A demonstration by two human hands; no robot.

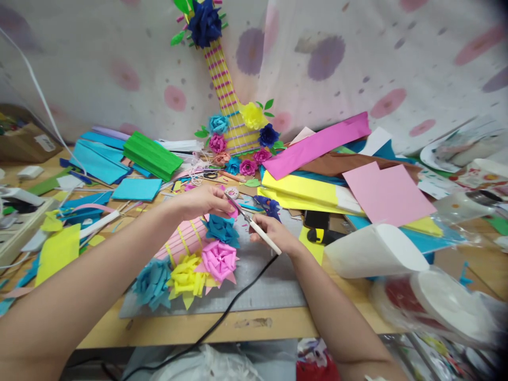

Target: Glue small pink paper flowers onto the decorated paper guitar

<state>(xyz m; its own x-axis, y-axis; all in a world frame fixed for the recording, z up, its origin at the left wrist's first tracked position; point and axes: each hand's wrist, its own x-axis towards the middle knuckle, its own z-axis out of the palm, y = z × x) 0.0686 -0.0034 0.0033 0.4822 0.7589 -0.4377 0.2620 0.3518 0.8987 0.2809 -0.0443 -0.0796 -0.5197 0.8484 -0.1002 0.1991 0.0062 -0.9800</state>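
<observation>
My left hand (210, 202) is closed, its fingertips pinching a small piece of pink paper (234, 212). With my right hand (270, 233) I grip white-handled scissors (262, 234), their blades pointing up and left at the pink paper. Whether the blades are apart is hard to make out. Below my hands lies a pink paper piece with yellow stripes (183, 239), trimmed with paper flowers: a pink one (219, 260), a yellow one (188, 276) and blue ones (153, 283). A blue glue gun (268, 206) rests just beyond my right hand.
A yellow paper guitar (228, 100) with flowers leans on the patterned curtain. Coloured paper sheets (315, 145) and a green crepe fold (153, 156) cover the table. A black cable (234, 300) crosses the grey mat (270, 291). White rolls (377, 251) stand right.
</observation>
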